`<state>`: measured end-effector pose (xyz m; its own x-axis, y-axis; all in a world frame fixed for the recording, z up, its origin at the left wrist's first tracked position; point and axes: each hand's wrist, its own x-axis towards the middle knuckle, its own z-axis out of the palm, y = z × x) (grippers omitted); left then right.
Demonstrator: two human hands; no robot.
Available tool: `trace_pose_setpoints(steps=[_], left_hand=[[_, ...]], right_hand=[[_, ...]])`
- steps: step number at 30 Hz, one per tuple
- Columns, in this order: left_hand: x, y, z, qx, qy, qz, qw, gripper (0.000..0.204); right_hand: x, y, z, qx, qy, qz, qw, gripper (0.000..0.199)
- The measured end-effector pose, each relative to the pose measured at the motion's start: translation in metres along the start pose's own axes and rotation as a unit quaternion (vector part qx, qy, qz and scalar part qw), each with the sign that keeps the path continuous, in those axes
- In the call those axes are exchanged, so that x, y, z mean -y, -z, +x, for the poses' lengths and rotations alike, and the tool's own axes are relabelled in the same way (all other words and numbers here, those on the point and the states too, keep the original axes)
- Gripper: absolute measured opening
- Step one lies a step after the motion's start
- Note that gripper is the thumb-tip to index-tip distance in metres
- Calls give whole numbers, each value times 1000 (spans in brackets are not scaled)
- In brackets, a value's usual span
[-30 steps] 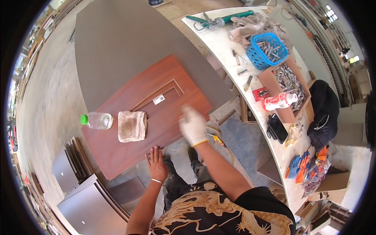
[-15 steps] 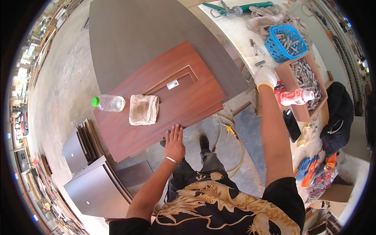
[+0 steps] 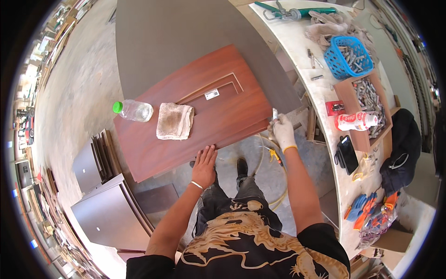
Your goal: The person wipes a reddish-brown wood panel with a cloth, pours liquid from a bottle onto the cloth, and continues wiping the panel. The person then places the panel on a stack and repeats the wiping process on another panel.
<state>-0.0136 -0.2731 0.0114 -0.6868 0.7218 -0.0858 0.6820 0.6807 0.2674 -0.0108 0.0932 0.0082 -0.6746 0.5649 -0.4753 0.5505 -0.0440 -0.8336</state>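
My bare left hand [image 3: 203, 167] lies with fingers stretched out over the near edge of a reddish-brown wooden panel [image 3: 232, 109]. My right hand [image 3: 282, 131], in a white glove with a yellow cuff, closes round a small grey stick [image 3: 275, 114] beside the panel's right end. The stick's tip points away from me; its exact kind is too small to make out. On the panel rest a folded, stained cloth [image 3: 175, 122] and a clear plastic bottle [image 3: 138, 110] with a green cap. A white label [image 3: 212, 94] sits by the panel's rectangular groove.
At right, a white table [image 3: 325, 100] bears a blue basket [image 3: 339, 65] and a wooden box [image 3: 357, 125] of similar sticks, a white-and-red bottle [image 3: 355, 122], a phone [image 3: 347, 153], gloves [image 3: 362, 210] and a caulking gun [image 3: 297, 13]. A yellow hose [image 3: 284, 186] lies on the floor.
My right hand has come left from the table to the panel's right end, with a grey stick in it. My left hand stays on the panel edge.
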Motion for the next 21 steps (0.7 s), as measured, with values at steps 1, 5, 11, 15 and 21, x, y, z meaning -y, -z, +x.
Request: trace_pose_setpoints(steps=[1, 5, 11, 15, 21], left_hand=[[4, 4, -9, 16, 16, 1, 1000, 79], [38, 14, -55, -44, 175, -58, 982, 83], [135, 20, -146, -27, 378, 26, 925, 85], [154, 36, -163, 25, 378, 32, 925, 83], [170, 38, -172, 2, 317, 32, 948, 75]], right_hand=[[-10, -1, 0, -40, 42, -164, 985, 17], [-13, -8, 14, -69, 63, -282, 955, 22], [7, -15, 19, -55, 39, -412, 909, 31], [4, -27, 9, -57, 60, -447, 890, 30], [-3, -82, -28, -36, 83, -462, 882, 28]])
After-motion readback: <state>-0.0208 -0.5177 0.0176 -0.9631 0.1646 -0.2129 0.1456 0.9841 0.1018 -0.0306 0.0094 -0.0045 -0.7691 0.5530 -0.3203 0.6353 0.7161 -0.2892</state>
